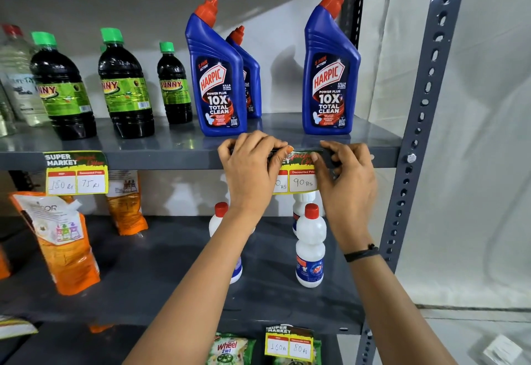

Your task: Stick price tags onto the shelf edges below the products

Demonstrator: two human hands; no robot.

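Upper shelf edge [184,160], centre frame: price tag [300,176], yellow with a dark "Special Offer" header and a "90 Rs" box, laid against the edge below the blue Harpic bottles [219,77].
Left hand [253,163]: covers the tag's left part, fingers curled over the shelf lip, pressing rather than pinching.
Right hand [344,172]: fingers bent onto the tag's right end and the lip; black wristband [360,253] on the wrist.
Left of frame, same edge: second price tag [77,173], "150 Rs / 75 Rs", under the Sunny bottles [123,86] with green caps.
Middle shelf: white bottles with red caps [310,247], orange refill pouches [61,244].
Bottom of frame: third price tag [288,344], "160 Rs / 80 Rs", beside a Wheel packet [230,349].
Right: grey perforated upright [425,106].
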